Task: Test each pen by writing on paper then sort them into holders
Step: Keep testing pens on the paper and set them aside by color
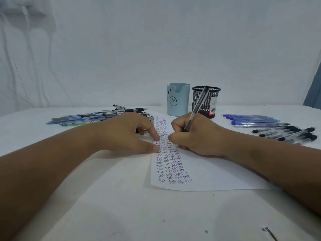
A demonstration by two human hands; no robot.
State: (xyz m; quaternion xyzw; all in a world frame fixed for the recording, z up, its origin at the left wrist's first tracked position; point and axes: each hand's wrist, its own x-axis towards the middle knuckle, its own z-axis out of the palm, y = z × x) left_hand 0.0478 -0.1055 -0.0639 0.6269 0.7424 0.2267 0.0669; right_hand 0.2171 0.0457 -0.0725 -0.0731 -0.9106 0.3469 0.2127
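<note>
Your right hand [196, 136] grips a clear pen with a black cap [198, 108], fingers curled tight round its lower barrel, tip down on the sheet of paper [208, 173]; the tip itself is hidden behind your fingers. The pen leans back toward the holders. Your left hand [128, 134] rests on the paper's left edge, fingers loosely bent and holding nothing, thumb and forefinger pressing the sheet beside the columns of "Test" written in black and blue.

Behind the paper stand two holders, close together: a pale blue cup with a bear face [178, 100] on the left and a black mesh cup [206, 101] on the right. A loose heap of mixed pens [97, 117] lies to your left on the white table [121, 206]. To your right lie a row of blue-capped pens [250, 119] and, nearer you, a row of black-capped pens [286, 133].
</note>
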